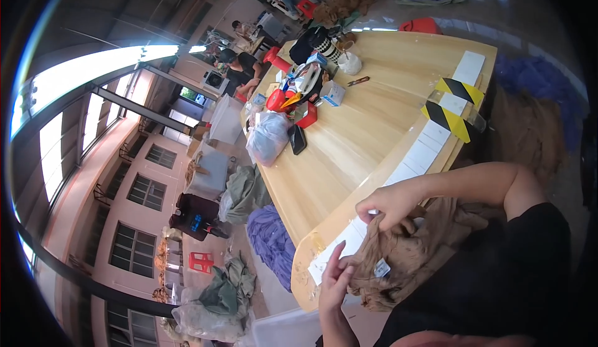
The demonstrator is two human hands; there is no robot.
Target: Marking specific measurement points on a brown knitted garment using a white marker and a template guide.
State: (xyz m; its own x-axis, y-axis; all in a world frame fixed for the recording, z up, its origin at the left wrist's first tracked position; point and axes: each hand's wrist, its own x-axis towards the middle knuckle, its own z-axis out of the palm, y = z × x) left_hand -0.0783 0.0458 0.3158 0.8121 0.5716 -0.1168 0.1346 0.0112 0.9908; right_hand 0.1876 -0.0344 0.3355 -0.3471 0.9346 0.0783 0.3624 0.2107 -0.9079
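Pinching brown cloth between thumb and fingers of the right hand, at 4 o'clock, by the edge of the wooden table. Touching that cloth at its left border with the left hand, near 5 o'clock, with index finger raised; cannot tell whether grasping or merely steadying. Bunched between table and body, partly overlapping the ruled white strip, with a small pale label showing between both hands.

Judging by the loose folds, only partway along: lifted and gathered, but not spread flat, folded or set aside. Perhaps also leaving a brown heap for later, near 3 o'clock, past the yellow-and-black tape; impossible to confirm as matching fabric. Untouched at 1 o'clock, well apart from both hands: a small tool. Impossible to count finished pieces from here
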